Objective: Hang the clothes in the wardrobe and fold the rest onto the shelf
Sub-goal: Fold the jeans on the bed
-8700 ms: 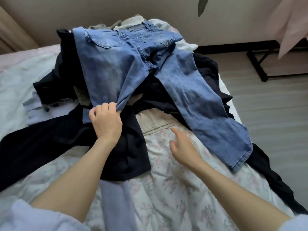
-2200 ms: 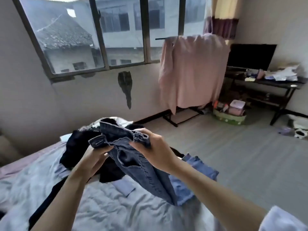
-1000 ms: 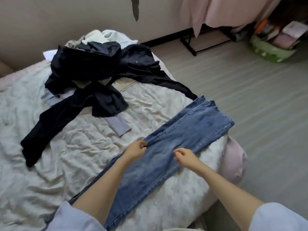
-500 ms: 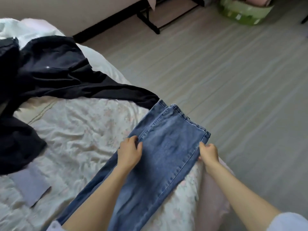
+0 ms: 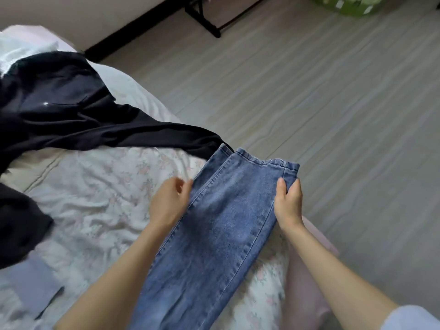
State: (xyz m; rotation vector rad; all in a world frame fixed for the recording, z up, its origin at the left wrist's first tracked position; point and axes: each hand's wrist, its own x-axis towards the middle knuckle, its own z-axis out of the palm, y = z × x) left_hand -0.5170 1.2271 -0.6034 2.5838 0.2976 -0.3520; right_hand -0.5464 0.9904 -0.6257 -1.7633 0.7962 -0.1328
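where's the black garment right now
In the head view the black garment sprawls over the bed's left side, one sleeve end touching the jeans hems.

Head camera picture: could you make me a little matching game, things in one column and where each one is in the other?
Things:
1. jeans
2. black garment
3. green basket
4. right hand

Places:
A. on the floor, top right
B. spread on the bed, far left
C. gripping the denim's right edge
D. laid flat between both hands

Pairs: 1-D, 2-B, 3-A, 4-C
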